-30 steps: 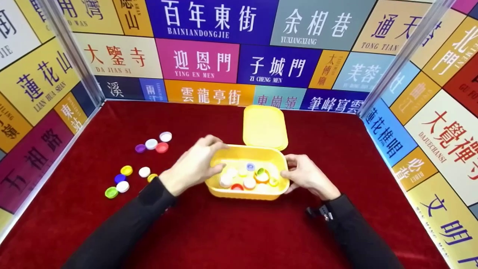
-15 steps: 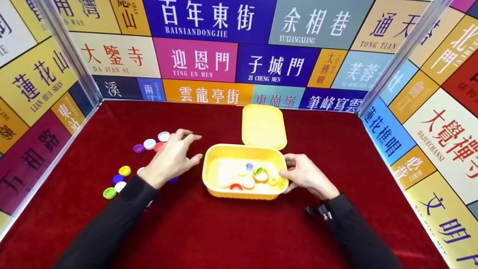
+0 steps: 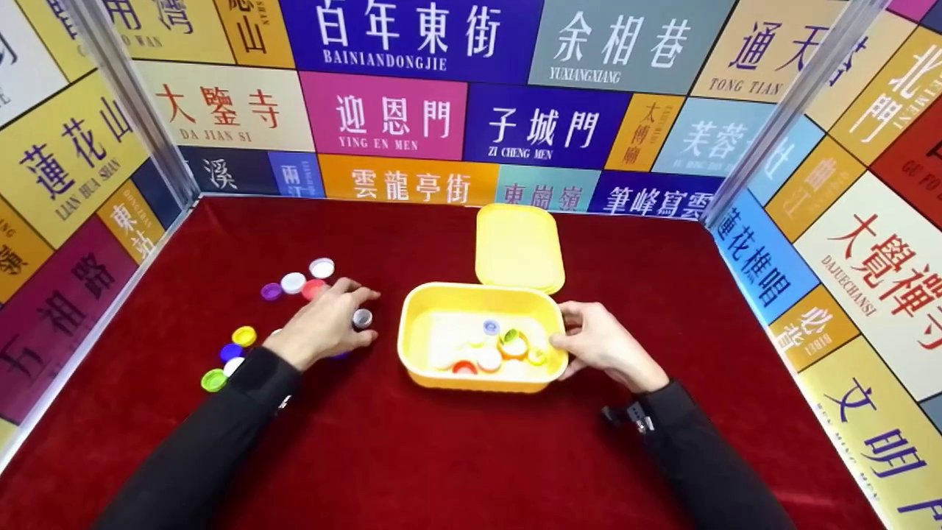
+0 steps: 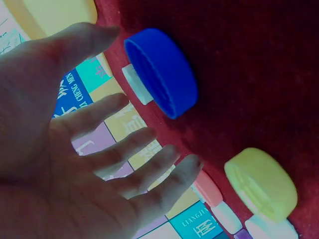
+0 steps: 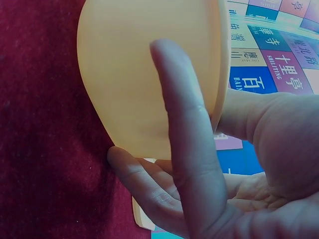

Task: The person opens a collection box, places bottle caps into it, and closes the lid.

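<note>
My left hand [image 3: 327,324] is spread low over the cloth, thumb and fingers apart around a small whitish bottle cap [image 3: 362,318]. In the left wrist view, a blue cap [image 4: 174,69] lies just off the thumb tip, and a yellow cap [image 4: 266,181] is further along the cloth. My right hand [image 3: 607,346] grips the right end of a yellow plastic box [image 3: 471,383]. Its fingers bend round the box wall [image 5: 134,94] in the right wrist view. Several caps lie inside the box, among them a purple one [image 3: 491,327] and a red one [image 3: 464,366].
Behind the box lies its yellow lid [image 3: 519,246]. Caps are scattered at left: purple [image 3: 271,291], white [image 3: 321,268], red [image 3: 313,288], yellow [image 3: 243,336], green [image 3: 213,380]. Printed panels [image 3: 397,118] wall in the red cloth [image 3: 471,464] on three sides.
My left hand has drawn back leftward from over the box and lowered to the whitish cap on the cloth. The right hand keeps its grip on the box.
</note>
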A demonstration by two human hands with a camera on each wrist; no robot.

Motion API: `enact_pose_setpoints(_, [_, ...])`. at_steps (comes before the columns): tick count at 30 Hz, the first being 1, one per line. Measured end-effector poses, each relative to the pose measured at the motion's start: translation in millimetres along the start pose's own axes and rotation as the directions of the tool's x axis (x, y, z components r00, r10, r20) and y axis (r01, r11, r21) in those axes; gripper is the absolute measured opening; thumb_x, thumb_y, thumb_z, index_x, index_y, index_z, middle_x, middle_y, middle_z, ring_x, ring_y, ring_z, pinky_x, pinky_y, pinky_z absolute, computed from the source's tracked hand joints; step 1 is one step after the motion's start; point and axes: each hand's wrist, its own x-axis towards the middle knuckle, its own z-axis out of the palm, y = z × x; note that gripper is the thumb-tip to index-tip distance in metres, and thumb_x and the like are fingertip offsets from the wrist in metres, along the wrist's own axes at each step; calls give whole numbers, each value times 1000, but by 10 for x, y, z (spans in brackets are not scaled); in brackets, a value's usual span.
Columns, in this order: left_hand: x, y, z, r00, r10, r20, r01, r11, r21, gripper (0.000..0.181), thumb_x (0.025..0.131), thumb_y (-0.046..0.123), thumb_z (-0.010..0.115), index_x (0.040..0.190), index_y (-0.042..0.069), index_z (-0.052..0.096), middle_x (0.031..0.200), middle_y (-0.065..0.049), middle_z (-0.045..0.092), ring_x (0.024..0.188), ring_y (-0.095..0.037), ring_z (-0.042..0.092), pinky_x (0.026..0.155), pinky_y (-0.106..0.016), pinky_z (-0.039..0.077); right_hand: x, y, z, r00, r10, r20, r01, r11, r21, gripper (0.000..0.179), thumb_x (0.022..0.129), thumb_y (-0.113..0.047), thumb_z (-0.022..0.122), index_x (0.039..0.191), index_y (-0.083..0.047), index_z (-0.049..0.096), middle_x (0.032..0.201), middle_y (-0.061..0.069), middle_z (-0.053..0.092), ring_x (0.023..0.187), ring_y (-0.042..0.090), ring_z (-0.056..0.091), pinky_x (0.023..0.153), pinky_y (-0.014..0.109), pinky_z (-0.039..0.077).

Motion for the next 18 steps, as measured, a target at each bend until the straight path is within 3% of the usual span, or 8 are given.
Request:
enact_pose_setpoints(10, [50, -7, -11, 997, 72, 27, -72, 997, -7, 31, 96, 2, 86, 127, 1, 87, 121, -24, 79, 109, -37, 74, 101, -53, 69, -19, -10, -18, 1000, -9, 7, 9, 1000, 4, 53, 106, 3, 71, 158, 10, 60, 138, 36, 74, 101, 39, 85, 68, 46, 74])
enact_pose_setpoints(18, [59, -21, -6, 998, 56, 22, -55, 998, -28, 25, 96, -5, 82, 119, -1, 88, 113, -24, 80, 104, -36, 73, 99, -53, 71, -19, -15, -17, 1000, -7, 13, 7, 1000, 13, 53, 107, 2, 72, 157, 10, 60, 139, 36, 74, 101, 40, 85, 68, 45, 74])
